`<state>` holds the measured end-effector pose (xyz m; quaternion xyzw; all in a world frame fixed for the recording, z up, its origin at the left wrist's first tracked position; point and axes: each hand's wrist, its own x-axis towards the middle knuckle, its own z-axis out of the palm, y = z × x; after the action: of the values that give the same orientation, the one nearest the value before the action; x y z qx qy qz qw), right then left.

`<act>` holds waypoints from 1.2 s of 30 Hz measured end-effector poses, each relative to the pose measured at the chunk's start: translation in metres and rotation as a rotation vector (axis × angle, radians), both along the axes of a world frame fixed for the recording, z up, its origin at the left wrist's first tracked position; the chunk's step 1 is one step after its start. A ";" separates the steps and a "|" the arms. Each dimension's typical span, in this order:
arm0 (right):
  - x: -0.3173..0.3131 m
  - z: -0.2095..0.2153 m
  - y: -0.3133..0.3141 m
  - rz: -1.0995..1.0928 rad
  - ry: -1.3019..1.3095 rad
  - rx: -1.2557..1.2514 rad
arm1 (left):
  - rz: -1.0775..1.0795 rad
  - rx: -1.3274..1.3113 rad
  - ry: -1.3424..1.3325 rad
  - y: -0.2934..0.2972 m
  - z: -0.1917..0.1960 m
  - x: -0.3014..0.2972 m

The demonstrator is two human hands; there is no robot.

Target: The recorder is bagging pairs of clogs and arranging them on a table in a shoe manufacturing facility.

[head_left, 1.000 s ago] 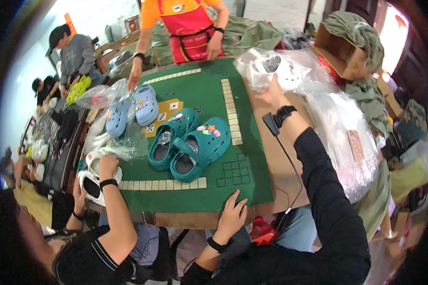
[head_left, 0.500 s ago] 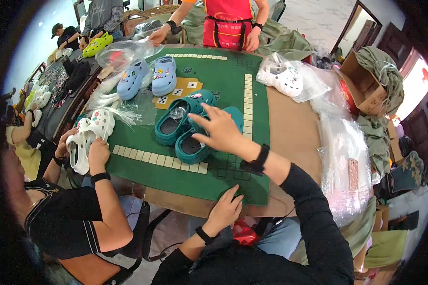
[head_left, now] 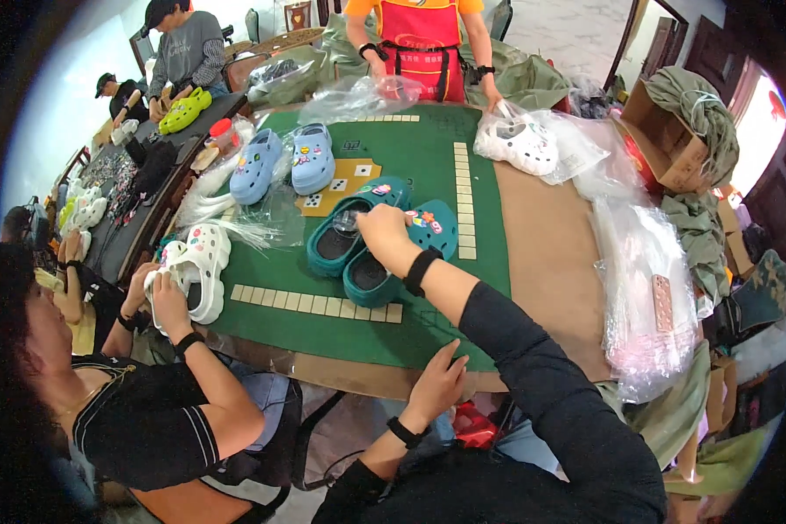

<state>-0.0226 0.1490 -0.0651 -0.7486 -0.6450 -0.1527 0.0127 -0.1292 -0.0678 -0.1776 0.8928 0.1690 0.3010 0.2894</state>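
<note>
teal clogs (head_left: 434,234) side by side on the green mat (head_left: 485,306), between its middle and near edge, heels angled toward me, presumably for easy reach. my right hand (head_left: 386,234) is over the nearer clog; fingertips hidden, grip cannot be told. my left hand (head_left: 437,385) is loosely open, empty, at the table's near edge (head_left: 349,380), likely as a brace. clear plastic bags (head_left: 644,297) along right edge. red-aproned co-worker (head_left: 419,44) beyond far edge.
</note>
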 end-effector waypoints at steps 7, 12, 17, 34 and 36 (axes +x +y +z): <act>0.037 0.001 -0.045 0.246 0.097 0.149 | 0.032 0.016 0.004 -0.005 -0.001 0.001; 0.055 0.015 -0.094 0.327 0.038 0.096 | 0.023 0.054 -0.039 -0.007 -0.001 0.000; 0.094 0.014 -0.146 0.323 -0.056 0.062 | 0.133 0.146 -0.254 -0.012 -0.014 -0.018; 0.164 0.009 -0.295 0.229 -0.031 0.058 | 0.050 -0.110 0.049 -0.030 0.025 0.029; 0.162 0.006 -0.306 0.243 0.059 0.228 | 0.045 -0.072 0.095 -0.030 0.023 0.027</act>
<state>0.1397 -0.1574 -0.0594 -0.6631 -0.7085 -0.2001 0.1350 -0.1023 -0.0974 -0.1549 0.8911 0.2135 0.2583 0.3059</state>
